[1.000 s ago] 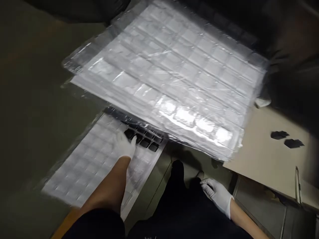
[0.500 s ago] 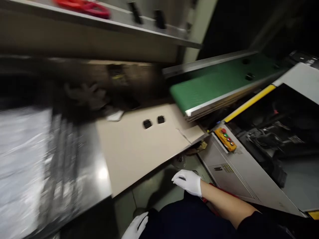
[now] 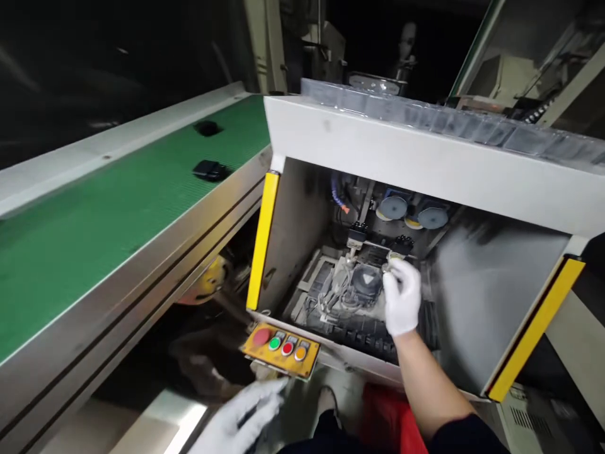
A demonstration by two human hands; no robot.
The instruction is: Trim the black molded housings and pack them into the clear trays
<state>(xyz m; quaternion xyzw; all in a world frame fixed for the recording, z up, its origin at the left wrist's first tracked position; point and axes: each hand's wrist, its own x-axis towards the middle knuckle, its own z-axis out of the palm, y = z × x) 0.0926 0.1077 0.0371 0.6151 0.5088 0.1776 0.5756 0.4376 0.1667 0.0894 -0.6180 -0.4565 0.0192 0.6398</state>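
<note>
My right hand [image 3: 403, 299], in a white glove, reaches into the open front of a machine. Its fingers are loosely curled and apart, with nothing visible in them. Just beyond the fingertips, a small black part [image 3: 404, 242] sits on a metal post; contact cannot be made out. Another black part [image 3: 357, 232] rests on a similar post to its left. My left hand [image 3: 241, 419], gloved too and slightly blurred, hangs low with fingers stretched, below a yellow control box [image 3: 282, 350] with red, green and orange buttons.
Yellow-edged posts [image 3: 263, 243] flank the machine opening. Two round grey discs [image 3: 393, 207] hang at the back inside. A green conveyor belt [image 3: 123, 202] on the left carries black parts [image 3: 210, 170]. Clear plastic trays [image 3: 425, 116] line the machine's top. Something red [image 3: 394, 416] lies below.
The view has swung right, from the beige worktable to the conveyor and machine. My right hand has gone from beside my body into the machine opening. My left hand has risen near the control box.
</note>
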